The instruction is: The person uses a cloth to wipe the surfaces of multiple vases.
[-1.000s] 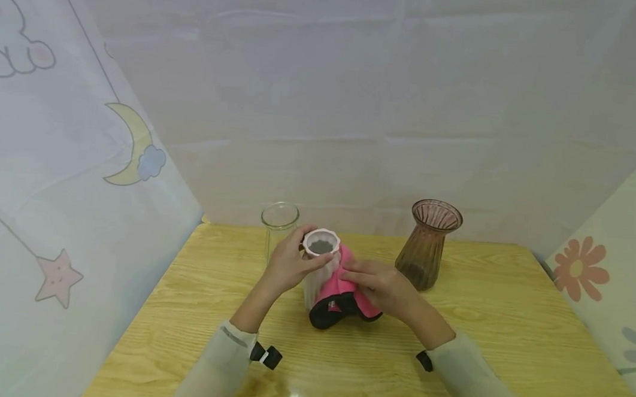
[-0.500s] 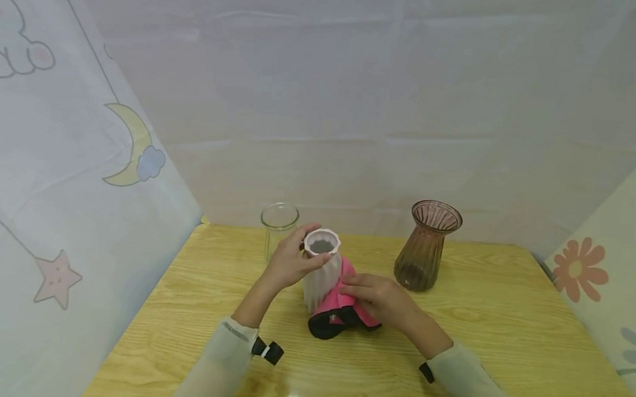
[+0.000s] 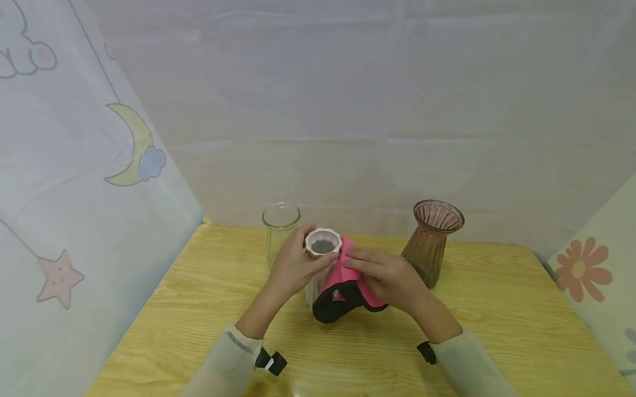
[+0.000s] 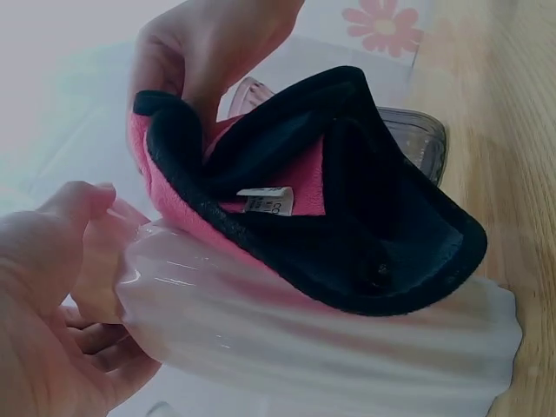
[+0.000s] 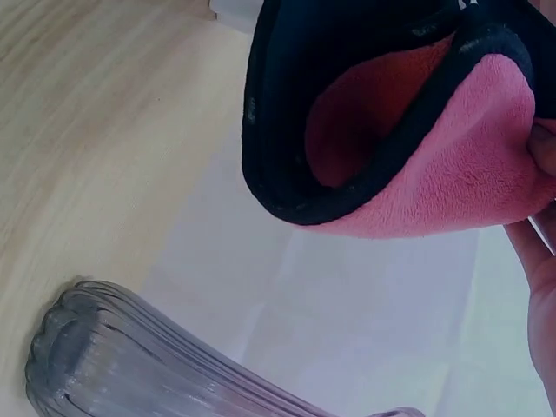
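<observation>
A white fluted vase (image 3: 323, 247) stands upright on the table. My left hand (image 3: 295, 263) grips it just under its scalloped rim, thumb on the near side. Against the vase's right side, a pink cloth with black edging (image 3: 348, 278) is held by my right hand (image 3: 395, 278), pinched between thumb and fingers. In the left wrist view the folded cloth (image 4: 304, 208) covers part of the vase's ribbed wall (image 4: 347, 347), and a small white label (image 4: 268, 201) shows in its fold. The right wrist view shows the cloth's fuzzy pink face (image 5: 460, 165).
A clear glass vase (image 3: 281, 217) stands behind my left hand. To the right, behind my right hand, is a purplish-brown ribbed glass vase (image 3: 429, 243) with a flared mouth. The wooden table (image 3: 193, 312) meets printed sheets at the back and sides.
My right hand and the cloth slid down the vase's side, then came back up toward the rim. The left hand keeps its hold at the top of the vase.
</observation>
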Tool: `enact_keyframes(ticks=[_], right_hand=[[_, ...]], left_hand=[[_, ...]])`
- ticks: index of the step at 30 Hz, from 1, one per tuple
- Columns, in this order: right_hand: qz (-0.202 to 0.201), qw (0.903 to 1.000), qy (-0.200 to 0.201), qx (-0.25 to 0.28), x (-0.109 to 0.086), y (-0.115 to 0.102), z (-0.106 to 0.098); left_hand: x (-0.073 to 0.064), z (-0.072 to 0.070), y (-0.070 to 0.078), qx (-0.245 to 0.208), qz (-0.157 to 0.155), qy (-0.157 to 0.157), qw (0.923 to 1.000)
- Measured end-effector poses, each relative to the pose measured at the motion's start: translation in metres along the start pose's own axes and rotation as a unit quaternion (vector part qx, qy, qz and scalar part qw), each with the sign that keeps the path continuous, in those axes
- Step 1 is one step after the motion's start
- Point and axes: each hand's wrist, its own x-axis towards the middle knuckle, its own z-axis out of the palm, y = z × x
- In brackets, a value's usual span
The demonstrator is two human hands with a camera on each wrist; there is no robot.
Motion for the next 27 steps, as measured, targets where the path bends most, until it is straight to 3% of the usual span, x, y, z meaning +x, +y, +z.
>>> enact_keyframes(ticks=[14, 27], right_hand=[[0.011, 0.9999, -0.008, 0.007, -0.003, 0.0, 0.008], [0.028, 0.9992, 0.011, 0.028, -0.016, -0.006, 0.017]], left_hand=[[0.002, -0.003, -0.001, 0.013, -0.005, -0.017, 0.9997], [0.013, -0.009, -0.012, -0.048, 0.009, -0.075, 0.996]])
